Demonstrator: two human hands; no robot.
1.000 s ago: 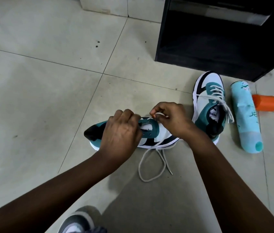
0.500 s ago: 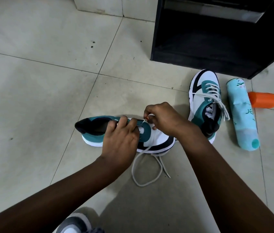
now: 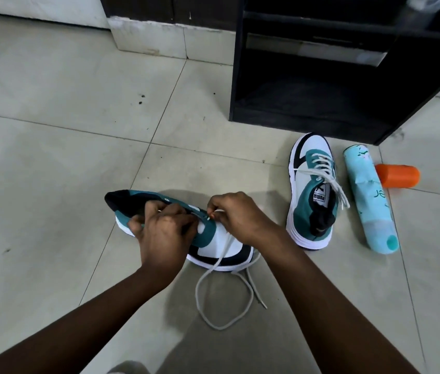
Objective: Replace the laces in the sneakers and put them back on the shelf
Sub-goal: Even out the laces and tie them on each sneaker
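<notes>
- The near sneaker [image 3: 221,244], teal, white and black, lies on the tiled floor [image 3: 51,163] with its toe to the right.
- The left hand [image 3: 165,233] grips this sneaker's upper by the eyelets, fingers curled over the edge.
- The right hand [image 3: 236,214] pinches the white lace [image 3: 221,298] at an eyelet; the lace's slack loops on the floor, nearer than the sneaker.
- The second sneaker [image 3: 312,190], already laced, stands to the right, toe toward the black shelf [image 3: 321,76].
- Right of it lie a light blue can [image 3: 367,198] and, touching that, an orange cap [image 3: 398,176].
</notes>
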